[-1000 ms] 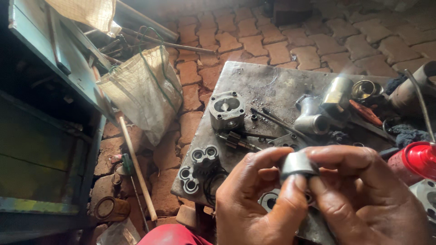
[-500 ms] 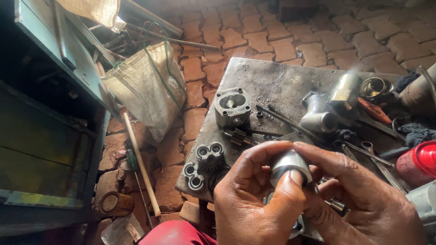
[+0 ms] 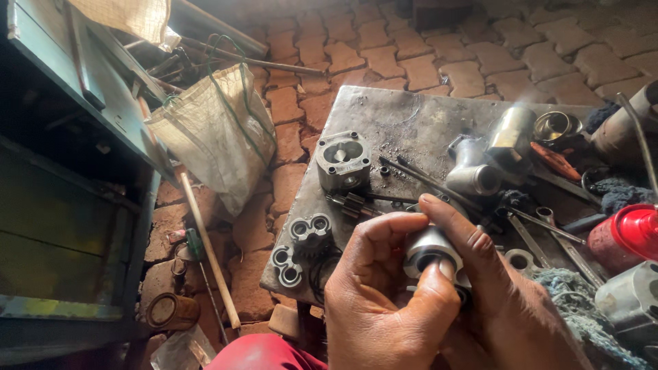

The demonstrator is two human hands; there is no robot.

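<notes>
Both my hands hold a small grey metal cylindrical part [image 3: 430, 247] with a dark bore, low over the near edge of a greasy metal plate [image 3: 404, 123]. My left hand [image 3: 384, 301] wraps it from the left, its thumb pressed on the part's end. From the right, my right hand [image 3: 507, 301] lays its fingers over the top. Just left of my hands lie a figure-eight bushing [image 3: 312, 229] and a second bushing [image 3: 284, 266]. A square pump housing [image 3: 343, 161] with a round bore sits farther back.
Metal tubes [image 3: 480, 171], a ring [image 3: 555, 127], spanners [image 3: 524, 236], a red can [image 3: 627, 233] and a blue rag [image 3: 569, 291] crowd the plate's right side. A woven sack [image 3: 209, 133], a wooden stick [image 3: 205, 247] and a green cabinet [image 3: 75, 178] stand left on the brick floor.
The view has shifted a little. My hands have turned the grey part so its bore faces me, and my left thumb now presses on its end.
</notes>
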